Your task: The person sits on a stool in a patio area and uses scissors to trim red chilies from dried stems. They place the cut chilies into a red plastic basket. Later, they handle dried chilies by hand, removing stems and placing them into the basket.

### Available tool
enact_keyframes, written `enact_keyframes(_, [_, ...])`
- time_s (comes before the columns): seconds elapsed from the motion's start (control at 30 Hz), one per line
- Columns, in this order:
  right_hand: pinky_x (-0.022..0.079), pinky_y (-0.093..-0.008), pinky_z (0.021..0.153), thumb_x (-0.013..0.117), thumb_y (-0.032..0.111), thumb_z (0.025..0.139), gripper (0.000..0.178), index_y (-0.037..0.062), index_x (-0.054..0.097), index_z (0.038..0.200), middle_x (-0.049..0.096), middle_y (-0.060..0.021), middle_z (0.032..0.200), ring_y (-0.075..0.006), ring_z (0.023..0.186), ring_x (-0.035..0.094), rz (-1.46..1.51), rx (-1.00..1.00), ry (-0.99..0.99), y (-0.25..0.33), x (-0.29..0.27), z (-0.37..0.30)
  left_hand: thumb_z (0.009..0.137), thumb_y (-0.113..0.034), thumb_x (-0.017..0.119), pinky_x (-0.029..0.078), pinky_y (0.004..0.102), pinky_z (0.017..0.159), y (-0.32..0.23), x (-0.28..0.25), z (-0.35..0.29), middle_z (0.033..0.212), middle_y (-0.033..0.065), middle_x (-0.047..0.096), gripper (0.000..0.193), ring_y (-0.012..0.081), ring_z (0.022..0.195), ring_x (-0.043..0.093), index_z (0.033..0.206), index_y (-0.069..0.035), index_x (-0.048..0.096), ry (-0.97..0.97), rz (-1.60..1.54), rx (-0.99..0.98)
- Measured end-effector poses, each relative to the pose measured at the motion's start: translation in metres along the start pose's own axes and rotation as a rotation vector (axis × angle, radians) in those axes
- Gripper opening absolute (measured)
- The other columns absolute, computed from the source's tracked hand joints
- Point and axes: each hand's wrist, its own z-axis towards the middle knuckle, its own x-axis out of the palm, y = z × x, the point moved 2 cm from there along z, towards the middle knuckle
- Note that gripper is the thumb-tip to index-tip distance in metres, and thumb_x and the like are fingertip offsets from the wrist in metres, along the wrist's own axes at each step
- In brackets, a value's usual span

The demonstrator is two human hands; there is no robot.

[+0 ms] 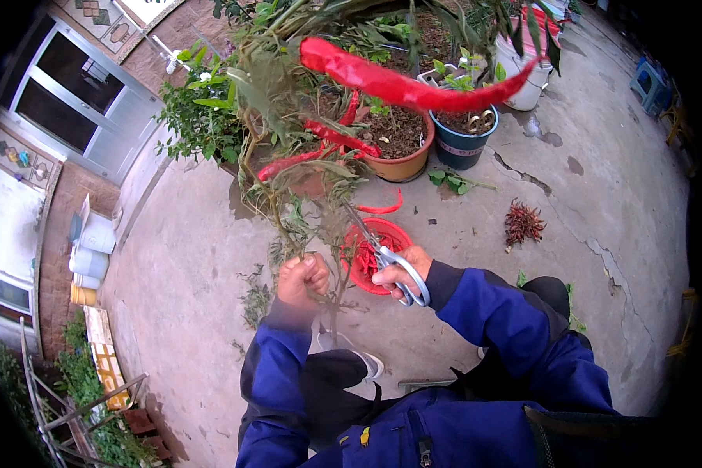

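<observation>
Currently: Stem (292, 243) in Left Hand (303, 279), Scissors (394, 261) in Right Hand (405, 273)

My left fingers are clenched around the stem, thumb side up. My right fingers grasp the scissors by the handles; the blades point up and to the left, toward the plant (273, 132). I cannot tell whether the blades touch it.

Above my hands, the withered plant carries several red peppers. The largest pepper (405, 90) hangs closest to my head, with its tip to the right; the others hang lower, among the leaves.

Beneath the scissors, a red basket (392, 225) stands on the concrete floor (179, 257) and contains red peppers. One loose pepper (382, 208) appears just beyond its rim.

Farther out, an orange-brown pot (404, 168) and a teal pot (459, 148) stand side by side, both holding soil. To the right, a heap of dark red dried pods (524, 225) lies on the floor.
</observation>
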Motion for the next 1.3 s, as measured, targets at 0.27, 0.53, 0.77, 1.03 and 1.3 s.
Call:
enact_keyframes(0.27, [0.038,-0.0264,0.040,0.071,0.025,0.074,0.027,0.0039,0.059,0.063,0.052,-0.0028,0.051,-0.0115,0.044,0.050,-0.081,-0.004,-0.047,0.002,-0.001,0.001,0.085,-0.023,0.055,0.018,0.0226,0.039,0.004,-0.001,0.000,0.058,0.0004,0.029,0.038,0.0080,0.046,0.025,0.057,-0.011,0.032,-0.003,-0.031,-0.022])
enact_keyframes(0.53, [0.038,-0.0270,0.041,0.070,0.026,0.075,0.028,0.0043,0.059,0.061,0.053,-0.0033,0.052,-0.0121,0.045,0.051,-0.082,0.003,-0.052,0.001,0.001,-0.002,0.084,-0.027,0.056,0.017,0.0228,0.039,0.010,0.003,0.002,0.057,0.0002,0.029,0.040,0.0077,0.045,0.025,0.056,-0.011,0.032,0.001,0.021,-0.063])
enact_keyframes(0.77, [0.041,-0.0289,0.044,0.075,0.031,0.068,0.031,0.0028,0.062,0.064,0.054,-0.0050,0.056,-0.0144,0.048,0.053,-0.114,0.094,-0.084,-0.007,-0.009,0.011,0.085,-0.027,0.056,0.018,0.0229,0.038,0.015,0.002,0.003,0.057,-0.0001,0.029,0.040,0.0078,0.046,0.025,0.057,-0.012,0.031,-0.039,0.014,-0.103])
enact_keyframes(1.03, [0.041,-0.0298,0.045,0.075,0.032,0.067,0.033,0.0019,0.062,0.064,0.055,-0.0060,0.056,-0.0149,0.047,0.052,-0.165,0.120,-0.102,-0.013,-0.011,0.022,0.086,-0.023,0.052,0.019,0.0225,0.040,0.021,-0.012,0.004,0.058,-0.0010,0.030,0.035,0.0076,0.047,0.026,0.059,-0.013,0.032,-0.081,-0.049,-0.128])
enact_keyframes(1.3, [0.040,-0.0263,0.042,0.073,0.030,0.072,0.029,0.0022,0.063,0.067,0.055,-0.0045,0.054,-0.0115,0.045,0.051,-0.135,-0.029,-0.248,-0.005,-0.015,0.006,0.086,-0.023,0.056,0.019,0.0219,0.039,0.018,-0.019,0.009,0.056,-0.0028,0.032,0.036,0.0070,0.045,0.028,0.059,-0.013,0.034,-0.293,0.088,-0.078])
